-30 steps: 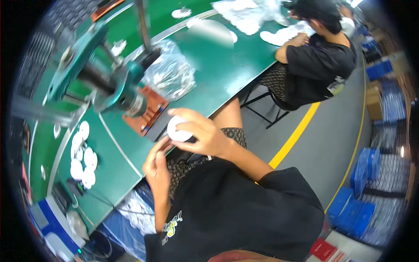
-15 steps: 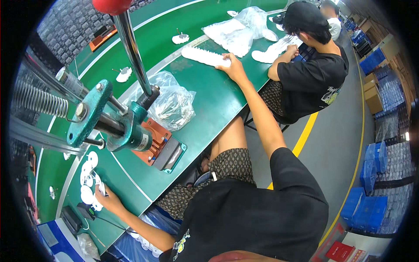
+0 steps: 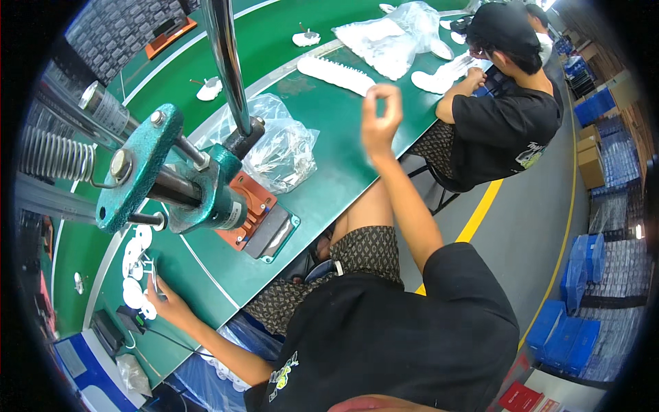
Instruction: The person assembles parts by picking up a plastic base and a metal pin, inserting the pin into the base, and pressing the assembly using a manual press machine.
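My left hand (image 3: 170,306) is at the left end of the green table. Its fingers are closed round a white plastic part (image 3: 150,269), beside a cluster of round white discs (image 3: 132,293). My right hand (image 3: 381,123) is raised over the table's front edge, thumb and forefinger curled into a loop. It is slightly blurred, and anything pinched in it is too small to make out. Just beyond it lies a long row of white parts (image 3: 336,74). Between my hands stands a green lever press (image 3: 206,185) with an orange fixture (image 3: 248,206) at its base.
A clear bag of small white pieces (image 3: 281,154) lies behind the press. Another bag (image 3: 388,44) is farther along the table. A co-worker in black (image 3: 501,130) sits at the right. White pieces (image 3: 210,88) stand on the green conveyor (image 3: 264,51).
My right hand has drawn back from the row of white parts, toward me, its fingers curled. My left hand stays by the discs, a white part now showing above its fingers. The view has shifted slightly.
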The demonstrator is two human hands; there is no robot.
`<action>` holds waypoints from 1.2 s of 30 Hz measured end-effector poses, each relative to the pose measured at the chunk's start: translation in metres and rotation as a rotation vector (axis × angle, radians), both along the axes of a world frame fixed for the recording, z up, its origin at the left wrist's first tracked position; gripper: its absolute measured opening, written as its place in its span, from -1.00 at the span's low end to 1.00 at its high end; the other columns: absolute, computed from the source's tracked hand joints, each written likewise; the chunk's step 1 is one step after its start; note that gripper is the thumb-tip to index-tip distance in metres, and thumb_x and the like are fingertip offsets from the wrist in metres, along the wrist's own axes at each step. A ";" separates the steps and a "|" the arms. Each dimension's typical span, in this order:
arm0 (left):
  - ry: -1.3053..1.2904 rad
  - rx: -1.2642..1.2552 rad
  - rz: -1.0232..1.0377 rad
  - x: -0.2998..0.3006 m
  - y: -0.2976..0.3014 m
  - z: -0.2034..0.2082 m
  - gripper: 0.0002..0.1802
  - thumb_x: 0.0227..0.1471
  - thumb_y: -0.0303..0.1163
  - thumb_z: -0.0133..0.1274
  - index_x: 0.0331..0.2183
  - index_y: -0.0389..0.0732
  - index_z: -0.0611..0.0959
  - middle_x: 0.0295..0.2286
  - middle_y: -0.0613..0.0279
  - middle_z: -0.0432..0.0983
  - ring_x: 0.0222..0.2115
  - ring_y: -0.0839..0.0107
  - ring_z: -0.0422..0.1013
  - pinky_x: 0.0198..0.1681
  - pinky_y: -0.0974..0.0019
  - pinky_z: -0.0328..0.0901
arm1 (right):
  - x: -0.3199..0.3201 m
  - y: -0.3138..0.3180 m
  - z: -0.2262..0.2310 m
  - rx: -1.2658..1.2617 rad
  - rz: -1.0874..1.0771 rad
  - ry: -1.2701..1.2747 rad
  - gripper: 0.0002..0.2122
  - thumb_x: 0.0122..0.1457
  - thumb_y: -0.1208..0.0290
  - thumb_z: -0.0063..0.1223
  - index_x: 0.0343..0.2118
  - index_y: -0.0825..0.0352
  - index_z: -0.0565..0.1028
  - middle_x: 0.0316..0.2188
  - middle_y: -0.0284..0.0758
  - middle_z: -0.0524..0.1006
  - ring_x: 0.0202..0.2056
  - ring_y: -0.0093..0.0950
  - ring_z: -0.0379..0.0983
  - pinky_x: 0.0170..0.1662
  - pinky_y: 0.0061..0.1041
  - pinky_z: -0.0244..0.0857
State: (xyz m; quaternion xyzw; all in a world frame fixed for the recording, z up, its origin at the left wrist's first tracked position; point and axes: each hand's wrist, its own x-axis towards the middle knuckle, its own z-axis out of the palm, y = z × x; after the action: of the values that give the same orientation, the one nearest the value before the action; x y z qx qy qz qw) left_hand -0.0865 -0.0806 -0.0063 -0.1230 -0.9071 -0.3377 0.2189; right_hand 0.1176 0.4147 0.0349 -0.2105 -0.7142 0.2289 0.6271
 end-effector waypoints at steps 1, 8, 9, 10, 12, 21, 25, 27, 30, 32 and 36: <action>0.024 0.016 0.000 0.001 0.001 0.000 -0.70 0.18 -0.40 0.03 -0.07 -0.31 0.58 -0.12 0.03 0.55 -0.08 0.15 0.42 0.07 0.16 0.23 | 0.001 -0.025 -0.001 -0.024 0.178 -0.096 -0.80 0.07 0.41 0.20 -0.30 0.37 0.45 -0.28 -0.18 0.51 -0.19 -0.17 0.45 -0.12 -0.29 0.33; 0.074 -0.073 -0.104 0.007 0.000 0.005 -0.72 0.18 -0.47 0.03 -0.07 -0.30 0.58 -0.15 0.06 0.58 -0.12 0.19 0.47 0.08 0.18 0.25 | -0.050 -0.074 -0.034 0.346 0.487 -0.767 -0.88 0.08 0.45 0.10 -0.34 0.35 0.46 -0.30 -0.26 0.46 -0.18 -0.28 0.38 -0.10 -0.32 0.28; 0.139 -0.229 -0.185 0.009 0.001 0.006 -0.71 0.16 -0.46 0.06 -0.07 -0.32 0.58 -0.14 0.05 0.57 -0.10 0.20 0.47 0.06 0.18 0.28 | -0.052 -0.073 -0.033 0.344 0.483 -0.772 -0.88 0.08 0.45 0.10 -0.34 0.35 0.46 -0.30 -0.26 0.46 -0.18 -0.28 0.38 -0.10 -0.32 0.28; 0.134 -0.225 -0.191 0.012 0.007 0.004 -0.71 0.16 -0.46 0.06 -0.07 -0.32 0.58 -0.14 0.05 0.57 -0.10 0.20 0.47 0.06 0.18 0.28 | -0.053 -0.071 -0.031 0.373 0.442 -0.821 -0.88 0.08 0.46 0.09 -0.34 0.34 0.46 -0.30 -0.25 0.44 -0.17 -0.27 0.37 -0.09 -0.33 0.28; 0.105 -0.054 -0.248 0.018 0.024 0.004 -0.68 0.11 -0.43 0.13 -0.08 -0.34 0.58 -0.12 0.02 0.56 -0.06 0.17 0.45 0.06 0.17 0.27 | -0.059 -0.067 -0.032 0.400 0.384 -0.884 -0.89 0.08 0.47 0.08 -0.34 0.34 0.46 -0.30 -0.24 0.43 -0.16 -0.26 0.36 -0.08 -0.33 0.28; 0.055 -0.166 -0.130 0.000 -0.001 -0.003 -0.65 0.22 -0.17 -0.02 -0.08 -0.16 0.64 -0.14 0.21 0.60 -0.13 0.17 0.49 0.29 -0.08 -0.09 | -0.075 -0.048 -0.030 0.533 0.606 -0.929 -0.88 0.09 0.43 0.09 -0.35 0.34 0.46 -0.26 -0.21 0.41 -0.14 -0.28 0.36 -0.08 -0.36 0.30; 0.163 -0.115 -0.105 0.013 0.002 0.010 -0.68 0.26 -0.26 -0.06 -0.09 -0.22 0.63 -0.14 0.20 0.60 -0.15 0.20 0.49 0.29 -0.06 -0.05 | -0.070 -0.063 -0.023 0.639 0.644 -0.709 -0.87 0.08 0.45 0.11 -0.34 0.35 0.44 -0.25 -0.24 0.42 -0.17 -0.28 0.36 -0.08 -0.30 0.29; 0.365 -0.044 -0.122 0.016 -0.001 0.009 -0.70 0.27 -0.36 -0.09 -0.09 -0.31 0.62 -0.13 0.16 0.60 -0.16 0.26 0.51 0.20 0.04 0.14 | -0.053 -0.086 -0.019 0.505 0.517 -0.330 -0.85 0.08 0.49 0.10 -0.30 0.36 0.44 -0.26 -0.22 0.46 -0.23 -0.26 0.38 -0.12 -0.32 0.30; 0.191 0.127 -0.046 0.046 0.019 0.007 -0.71 0.28 -0.36 -0.09 -0.15 -0.35 0.62 -0.21 0.09 0.61 -0.22 0.32 0.52 -0.05 0.22 0.36 | -0.008 -0.141 -0.015 -0.270 0.417 0.068 -0.90 0.20 0.52 0.05 -0.25 0.38 0.43 -0.33 -0.30 0.49 -0.32 -0.48 0.43 -0.24 -0.53 0.31; -0.097 0.267 -0.094 0.074 0.035 0.003 -0.70 0.29 -0.33 -0.09 -0.20 -0.37 0.61 -0.31 0.09 0.60 -0.32 0.34 0.53 -0.24 0.32 0.41 | 0.017 -0.163 -0.014 -0.986 0.702 0.097 -0.90 0.23 0.48 0.08 -0.26 0.37 0.45 -0.41 -0.40 0.49 -0.39 -0.65 0.41 -0.33 -0.67 0.28; -0.817 0.799 -0.452 0.118 0.073 0.020 -0.74 0.29 -0.33 -0.10 -0.19 -0.34 0.54 -0.41 0.17 0.56 -0.55 0.50 0.47 -0.61 0.51 0.30 | 0.052 -0.215 -0.008 -1.153 0.932 -0.350 -0.88 0.18 0.45 0.18 -0.33 0.40 0.52 -0.51 -0.46 0.52 -0.49 -0.72 0.40 -0.42 -0.71 0.27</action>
State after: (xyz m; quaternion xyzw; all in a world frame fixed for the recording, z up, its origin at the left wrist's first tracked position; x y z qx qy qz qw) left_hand 0.0311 -0.0075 0.0137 -0.0813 -0.6726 -0.7095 -0.1941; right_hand 0.1701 0.2000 0.0274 -0.2148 -0.5855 0.7701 0.1338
